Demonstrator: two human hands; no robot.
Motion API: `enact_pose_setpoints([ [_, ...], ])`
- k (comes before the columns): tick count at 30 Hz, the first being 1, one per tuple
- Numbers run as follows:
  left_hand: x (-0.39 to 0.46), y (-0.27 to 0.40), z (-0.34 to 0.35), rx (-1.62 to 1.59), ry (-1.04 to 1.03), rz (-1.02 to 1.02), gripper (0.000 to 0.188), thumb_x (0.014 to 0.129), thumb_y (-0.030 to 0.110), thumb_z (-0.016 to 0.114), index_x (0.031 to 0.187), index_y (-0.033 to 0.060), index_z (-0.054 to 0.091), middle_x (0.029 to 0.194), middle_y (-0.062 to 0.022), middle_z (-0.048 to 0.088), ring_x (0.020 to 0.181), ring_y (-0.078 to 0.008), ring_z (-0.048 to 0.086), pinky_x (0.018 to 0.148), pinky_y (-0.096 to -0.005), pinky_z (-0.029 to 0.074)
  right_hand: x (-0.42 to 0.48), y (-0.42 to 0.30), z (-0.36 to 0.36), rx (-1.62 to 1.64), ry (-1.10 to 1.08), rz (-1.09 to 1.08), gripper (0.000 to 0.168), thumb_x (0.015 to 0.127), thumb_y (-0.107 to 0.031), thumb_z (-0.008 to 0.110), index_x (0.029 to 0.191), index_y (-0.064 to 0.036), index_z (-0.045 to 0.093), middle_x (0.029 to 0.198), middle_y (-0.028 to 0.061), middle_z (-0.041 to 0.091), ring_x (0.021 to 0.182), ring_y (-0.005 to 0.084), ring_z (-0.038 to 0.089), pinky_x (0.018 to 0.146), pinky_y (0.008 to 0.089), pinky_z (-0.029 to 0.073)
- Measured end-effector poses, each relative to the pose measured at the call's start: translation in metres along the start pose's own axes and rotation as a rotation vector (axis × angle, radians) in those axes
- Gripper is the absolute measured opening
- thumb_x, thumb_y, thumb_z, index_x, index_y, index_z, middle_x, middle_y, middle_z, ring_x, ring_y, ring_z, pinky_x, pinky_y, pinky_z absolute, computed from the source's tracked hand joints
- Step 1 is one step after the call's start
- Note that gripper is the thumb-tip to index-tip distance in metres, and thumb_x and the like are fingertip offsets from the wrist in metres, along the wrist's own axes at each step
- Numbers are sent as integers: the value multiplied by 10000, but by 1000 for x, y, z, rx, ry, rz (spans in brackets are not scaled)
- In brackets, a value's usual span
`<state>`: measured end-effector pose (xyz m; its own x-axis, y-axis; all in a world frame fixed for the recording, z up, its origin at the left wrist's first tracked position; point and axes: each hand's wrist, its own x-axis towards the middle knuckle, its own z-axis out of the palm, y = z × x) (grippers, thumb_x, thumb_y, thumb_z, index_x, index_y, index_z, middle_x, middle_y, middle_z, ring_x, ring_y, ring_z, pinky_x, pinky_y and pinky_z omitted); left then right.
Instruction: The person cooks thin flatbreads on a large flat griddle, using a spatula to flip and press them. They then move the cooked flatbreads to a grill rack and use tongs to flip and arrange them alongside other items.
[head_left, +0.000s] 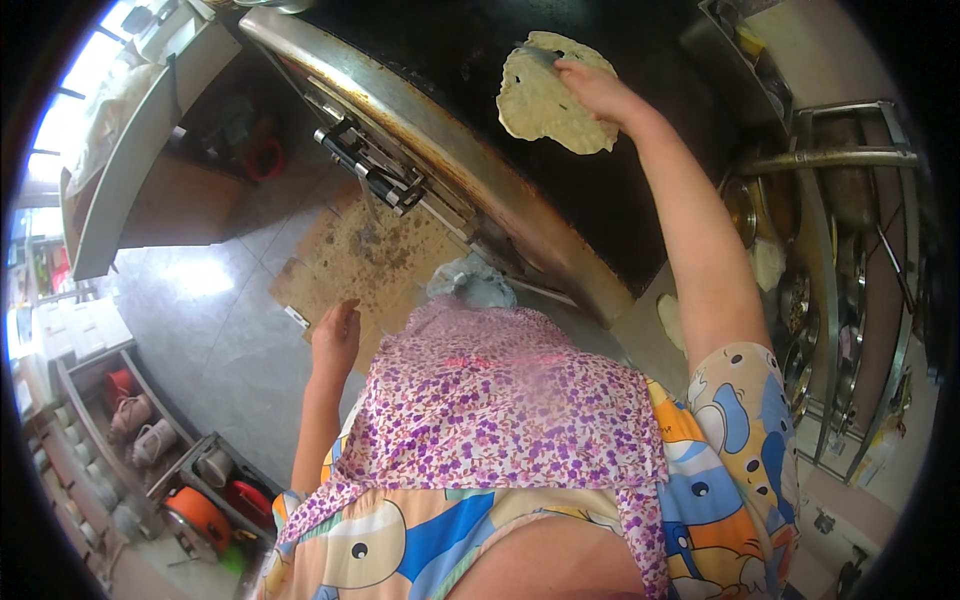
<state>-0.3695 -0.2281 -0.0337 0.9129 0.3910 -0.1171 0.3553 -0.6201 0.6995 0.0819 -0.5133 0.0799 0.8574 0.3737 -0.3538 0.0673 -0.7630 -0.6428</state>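
Observation:
A pale, thin flatbread (551, 112) with a few small holes and an uneven edge lies on a large black griddle (450, 52). My right hand (596, 90) reaches over the bread, gripping what looks like a flat metal scraper (536, 54). The scraper's blade rests against the bread's upper part; its handle is mostly hidden in my fingers. My left hand (335, 334) hangs low at my left side with nothing in it, above the floor and away from the griddle.
A worn metal rim (420, 135) edges the griddle, with a black handle fitting (367, 169) below it. Stained cardboard (375, 255) covers part of the floor beside a plastic-lined bin (472, 281). Metal racks (825, 157) holding food containers stand right; shelves with jugs (154, 442) stand left.

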Motion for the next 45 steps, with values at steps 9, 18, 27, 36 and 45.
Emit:
enact_pose_setpoints([
  [9, -15, -1, -4, 47, -22, -14, 173, 901, 108, 602, 1058, 65, 659, 879, -169, 657, 808, -349, 643, 678, -408, 506, 37, 21, 12, -608, 121, 73, 440, 976, -266, 352, 1361, -108, 495, 1339, 197, 557, 1212, 380, 547, 1006, 440, 434],
  [18, -7, 8, -2, 58, -28, 70, 187, 905, 107, 604, 1079, 67, 658, 879, -163, 660, 816, -333, 650, 697, -400, 512, 9, 28, -64, -23, 144, 11, 492, 951, -351, 510, 1371, -95, 512, 1062, 90, 689, 836, 238, 650, 737, 367, 504],
  [27, 30, 32, -10, -6, -104, 125, 192, 899, 77, 602, 1082, 51, 653, 899, -156, 660, 828, -329, 651, 705, -396, 513, -13, 71, -21, -287, 319, -68, 521, 990, -403, 377, 1395, -86, 461, 1306, 196, 577, 1222, 387, 527, 1014, 438, 424],
  [36, 13, 34, -12, 49, -69, 66, 180, 893, 78, 618, 1067, 56, 660, 915, -156, 671, 818, -323, 662, 695, -381, 520, 19, 43, -14, -554, 130, 64, 408, 979, -286, 383, 1242, -11, 529, 1320, 222, 565, 1209, 377, 562, 1001, 490, 432],
  [45, 13, 40, -9, -1, -57, 102, 192, 896, 71, 618, 1081, 51, 662, 886, -164, 662, 794, -315, 656, 686, -382, 514, -81, 73, -57, -266, 312, -320, 475, 997, -420, 447, 1342, -104, 529, 1201, 183, 644, 1096, 360, 621, 908, 423, 492],
])
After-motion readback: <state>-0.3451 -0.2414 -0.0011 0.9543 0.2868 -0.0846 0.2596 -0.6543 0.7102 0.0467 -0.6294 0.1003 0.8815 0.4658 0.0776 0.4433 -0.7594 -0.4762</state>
